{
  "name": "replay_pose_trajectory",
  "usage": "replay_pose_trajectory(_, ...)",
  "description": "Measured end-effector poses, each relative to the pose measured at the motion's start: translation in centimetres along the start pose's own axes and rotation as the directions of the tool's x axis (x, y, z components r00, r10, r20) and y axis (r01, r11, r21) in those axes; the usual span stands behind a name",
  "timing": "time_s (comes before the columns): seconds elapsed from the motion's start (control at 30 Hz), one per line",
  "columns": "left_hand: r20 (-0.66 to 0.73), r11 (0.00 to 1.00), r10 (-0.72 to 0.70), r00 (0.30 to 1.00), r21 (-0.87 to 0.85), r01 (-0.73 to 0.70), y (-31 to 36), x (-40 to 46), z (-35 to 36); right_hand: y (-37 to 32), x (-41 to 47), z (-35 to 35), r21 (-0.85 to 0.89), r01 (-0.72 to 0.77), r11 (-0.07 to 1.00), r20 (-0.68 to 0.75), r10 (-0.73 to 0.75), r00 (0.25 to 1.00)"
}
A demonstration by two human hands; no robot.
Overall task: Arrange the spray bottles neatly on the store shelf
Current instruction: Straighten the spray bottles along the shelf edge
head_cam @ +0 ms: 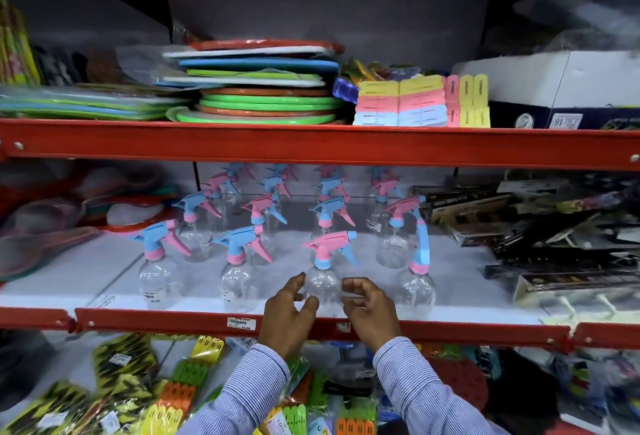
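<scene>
Head view: two hands (both open) around one front-row bottle.

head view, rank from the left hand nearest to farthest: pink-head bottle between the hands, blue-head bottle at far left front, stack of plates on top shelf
1. Pink-head bottle, right beside the left hand.
2. Blue-head bottle, far left of the front row.
3. Stack of plates, shelf above.

Top shelf's got a stack of colorful flat plates and pastel clothespin packs — dark boxed items sit jumbled on the right.
</scene>
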State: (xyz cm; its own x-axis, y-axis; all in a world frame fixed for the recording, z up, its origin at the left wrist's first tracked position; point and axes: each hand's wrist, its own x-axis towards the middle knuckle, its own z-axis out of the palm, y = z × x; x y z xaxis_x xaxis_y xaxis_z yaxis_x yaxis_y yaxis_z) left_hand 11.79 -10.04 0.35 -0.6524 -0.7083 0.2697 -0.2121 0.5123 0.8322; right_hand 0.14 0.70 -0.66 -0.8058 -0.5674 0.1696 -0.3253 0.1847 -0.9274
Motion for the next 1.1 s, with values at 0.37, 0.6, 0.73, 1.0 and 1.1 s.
replay_pose_trajectory(0.37, -0.024, 0.999, -0.002, 1.000, -0.035, 0.001, -0.3, -0.1, 0.0, 0.2, 0.0, 0.2, 0.044, -0.001, 0.999, 0.016, 0.001, 1.000)
replay_pose_trajectory(0.6, -0.159, 0.993, 0.071, 0.985, -0.082, -0.085, -0.3, -1.3, -0.5, 0.6, -1.8, -1.2, 0.042, 0.103, 0.994, -0.110, -0.098, 0.989)
replay_pose_trajectory(0.73, -0.284, 0.969, 0.203, 0.937, -0.077, -0.234, 1.0, -2.2, 0.2, 1.5, -3.6, -3.6, 0.016, 0.152, 0.988, -0.304, -0.140, 0.942)
replay_pose_trajectory(1.0, -0.074, 0.958, 0.199, 0.977, -0.197, -0.210, 4.4, -3.8, 6.9, 3.8, -3.8, -10.1, 0.002, 0.110, 0.994, -0.577, -0.089, 0.812)
replay_pose_trajectory(1.1, 0.011, 0.976, 0.130, 0.991, -0.176, -0.126, 5.3, -3.7, 9.1, 4.9, -1.5, -12.2, 0.028, 0.064, 0.998, -0.449, -0.045, 0.892)
